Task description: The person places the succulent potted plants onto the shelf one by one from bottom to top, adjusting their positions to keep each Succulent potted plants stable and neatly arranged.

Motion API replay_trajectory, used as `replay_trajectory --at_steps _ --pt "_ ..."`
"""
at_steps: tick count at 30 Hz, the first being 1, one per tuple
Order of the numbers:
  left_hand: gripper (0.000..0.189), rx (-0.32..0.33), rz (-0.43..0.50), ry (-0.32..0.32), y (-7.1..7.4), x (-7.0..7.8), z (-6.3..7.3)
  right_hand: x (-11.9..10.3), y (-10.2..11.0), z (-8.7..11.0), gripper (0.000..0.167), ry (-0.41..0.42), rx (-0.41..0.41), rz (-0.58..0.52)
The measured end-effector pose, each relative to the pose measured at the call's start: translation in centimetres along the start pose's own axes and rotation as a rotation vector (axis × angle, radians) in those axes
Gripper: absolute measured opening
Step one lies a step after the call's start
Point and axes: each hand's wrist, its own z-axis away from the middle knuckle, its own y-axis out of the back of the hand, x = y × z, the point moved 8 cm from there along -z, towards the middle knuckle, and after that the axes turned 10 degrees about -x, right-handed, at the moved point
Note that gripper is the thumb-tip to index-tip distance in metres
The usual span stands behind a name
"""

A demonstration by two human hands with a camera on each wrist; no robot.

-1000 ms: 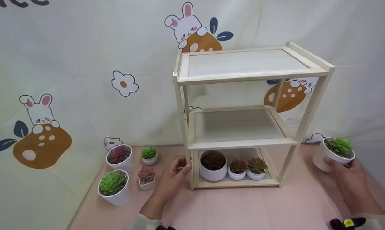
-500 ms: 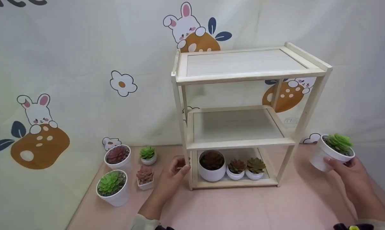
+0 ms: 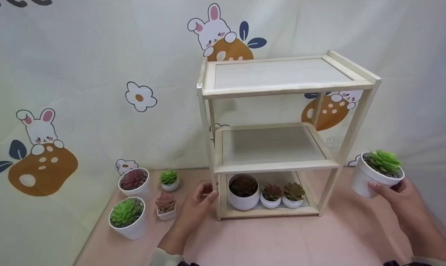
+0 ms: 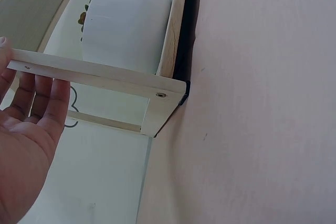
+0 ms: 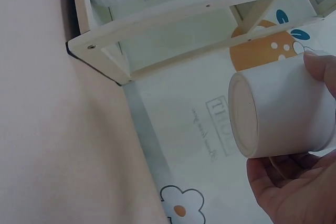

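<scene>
My right hand grips a potted green succulent by its white pot, thumb on the near side. The pot is tilted and held up right of the wooden shelf rack; its bare base shows in the right wrist view. My left hand pinches the rack's front left post between thumb and fingers. On the bottom tier stand a larger white pot with a dark red succulent, a small reddish succulent and a small olive-brown succulent.
Left of the rack, on the pink table, stand a dark red succulent, a big green succulent, a small green succulent and a pink succulent. A printed cloth hangs behind.
My right hand has brought the potted green succulent slightly up and left, closer to the rack. The left hand stays on the post. The whole view has shifted a little.
</scene>
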Motion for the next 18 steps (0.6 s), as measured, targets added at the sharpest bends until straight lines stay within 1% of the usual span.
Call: replay_trajectory --at_steps 3,8,13,18 --pt "0.036 0.003 -0.004 0.001 0.0 0.0 0.0 -0.8 -0.4 0.2 0.058 0.034 -0.018 -0.011" --pt "0.037 0.001 0.002 0.009 0.0 -0.1 -0.1 -1.9 -1.1 0.6 0.060 0.058 -0.044 0.004" --pt "0.031 0.000 0.003 -0.014 0.0 0.0 -0.1 -2.8 -1.9 1.1 0.059 0.087 -0.066 -0.024" --pt "0.034 -0.005 0.007 -0.007 0.0 -0.1 -0.2 -3.5 -2.5 1.5 0.062 0.085 -0.074 0.003"
